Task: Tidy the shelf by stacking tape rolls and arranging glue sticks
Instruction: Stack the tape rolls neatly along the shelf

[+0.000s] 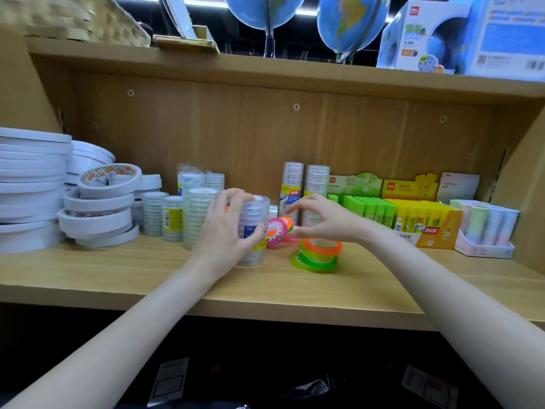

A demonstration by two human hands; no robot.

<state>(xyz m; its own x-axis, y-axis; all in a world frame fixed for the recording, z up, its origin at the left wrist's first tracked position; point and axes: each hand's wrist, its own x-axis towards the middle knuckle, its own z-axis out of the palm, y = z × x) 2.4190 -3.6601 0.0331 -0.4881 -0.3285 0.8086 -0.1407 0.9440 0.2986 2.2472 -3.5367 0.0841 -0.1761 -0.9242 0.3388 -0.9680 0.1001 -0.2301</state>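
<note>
Around the clear tape stack (254, 231), the left hand (228, 231) curls its fingers (236, 199) and thumb, gripping it upright on the wooden shelf (177, 278). Just right of that stack, the right hand (324, 221) hovers with fingers (298, 206) loosely bent, holding nothing, above a small pile of orange and green tape rolls (317, 255). A pink tape roll (277, 233) leans between stack and pile. Farther right stand green glue sticks (368, 208) and yellow glue sticks (418, 215). Left of the stack sit white tape rolls (97, 214).
</note>
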